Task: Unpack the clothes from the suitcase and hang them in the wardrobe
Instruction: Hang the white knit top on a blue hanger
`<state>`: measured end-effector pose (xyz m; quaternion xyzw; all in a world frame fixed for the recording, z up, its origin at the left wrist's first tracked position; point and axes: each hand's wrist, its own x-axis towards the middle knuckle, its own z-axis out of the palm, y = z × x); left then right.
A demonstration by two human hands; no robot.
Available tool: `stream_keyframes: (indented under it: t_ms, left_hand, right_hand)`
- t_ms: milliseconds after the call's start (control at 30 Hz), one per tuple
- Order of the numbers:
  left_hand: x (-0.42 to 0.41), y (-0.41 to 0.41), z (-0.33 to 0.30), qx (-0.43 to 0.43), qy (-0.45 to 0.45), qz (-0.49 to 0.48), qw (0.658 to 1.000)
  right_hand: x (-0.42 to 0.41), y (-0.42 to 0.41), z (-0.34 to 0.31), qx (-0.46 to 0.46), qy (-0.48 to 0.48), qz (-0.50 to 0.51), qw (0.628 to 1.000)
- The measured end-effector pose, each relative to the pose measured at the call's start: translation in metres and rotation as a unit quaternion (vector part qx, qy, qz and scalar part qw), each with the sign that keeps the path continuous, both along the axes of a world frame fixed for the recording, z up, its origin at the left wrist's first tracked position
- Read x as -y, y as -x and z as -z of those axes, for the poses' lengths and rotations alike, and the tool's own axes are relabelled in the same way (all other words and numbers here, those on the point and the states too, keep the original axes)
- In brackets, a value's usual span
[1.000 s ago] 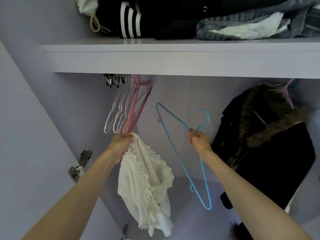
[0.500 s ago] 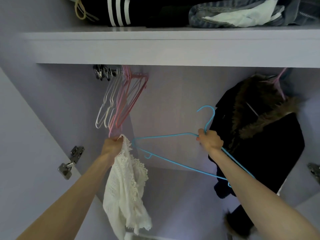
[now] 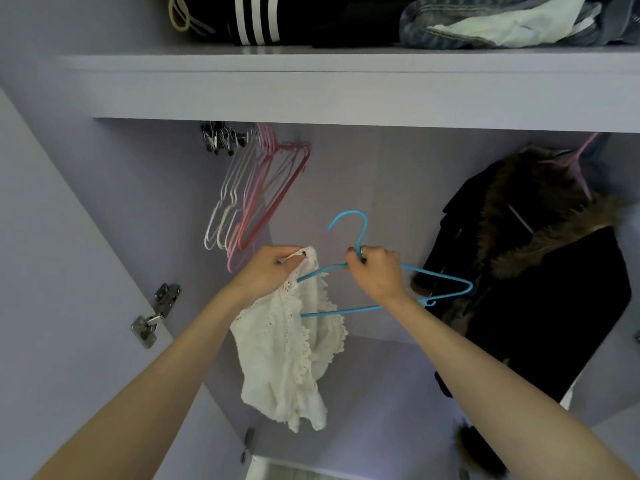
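A white lace top (image 3: pixel 291 344) hangs from the left hand (image 3: pixel 268 271), whose fingers pinch its upper edge, with one arm of a blue hanger (image 3: pixel 381 289) poking into the fabric. The right hand (image 3: pixel 375 271) is curled tight around the neck of that hanger, just below its hook, holding it roughly level inside the wardrobe. Behind the left hand hang empty pink and white hangers (image 3: pixel 249 199), a dark fur-collared coat (image 3: pixel 540 289) hangs to the right, and folded clothes (image 3: pixel 381 19) lie on the shelf (image 3: pixel 346 88) above.
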<state>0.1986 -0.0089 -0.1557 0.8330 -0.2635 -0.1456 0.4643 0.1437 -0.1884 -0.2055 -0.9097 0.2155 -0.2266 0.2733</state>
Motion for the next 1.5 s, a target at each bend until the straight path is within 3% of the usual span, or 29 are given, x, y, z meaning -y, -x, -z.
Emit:
stream_keyframes:
  t_ms: [400, 633, 833, 900, 1000, 1067, 1133, 1200, 1333, 1500]
  left_hand:
    - [-0.001, -0.009, -0.003, 0.025, -0.005, 0.023, 0.999]
    - [0.016, 0.003, 0.011, 0.033, -0.035, 0.03, 0.998]
    - [0.015, 0.005, 0.014, 0.028, -0.057, 0.068, 0.996]
    - [0.015, 0.004, 0.018, 0.006, -0.041, 0.052, 0.998]
    - [0.013, 0.0, 0.017, -0.034, -0.002, -0.014, 0.999]
    - [0.011, -0.001, 0.009, -0.063, 0.027, -0.056, 0.996]
    - [0.009, -0.002, 0.001, -0.085, 0.052, -0.07, 0.993]
    - [0.006, 0.0, -0.006, -0.093, 0.074, -0.083, 0.989]
    - [0.0, 0.0, -0.018, -0.067, 0.112, -0.126, 0.983]
    - [-0.01, 0.001, -0.036, -0.059, 0.155, -0.19, 0.968]
  right_hand:
    - [0.011, 0.008, -0.025, 0.054, 0.004, 0.005, 0.999]
    - [-0.015, 0.012, -0.021, 0.084, -0.19, -0.035, 0.977]
    - [-0.011, 0.013, -0.017, 0.058, -0.25, -0.046, 0.965]
    - [-0.009, 0.014, -0.01, 0.116, -0.193, -0.032, 0.974]
    - [-0.008, 0.021, 0.006, 0.259, 0.024, -0.015, 0.965]
    - [-0.012, 0.03, 0.02, 0.212, 0.045, -0.043, 0.975]
    - [-0.02, 0.036, 0.04, 0.027, 0.024, -0.103, 0.994]
    - [-0.029, 0.037, 0.062, -0.123, -0.016, -0.159, 0.979]
    - [-0.045, 0.011, 0.057, -0.138, -0.127, -0.178, 0.966]
    - [-0.065, -0.022, 0.045, -0.202, -0.095, -0.222, 0.949]
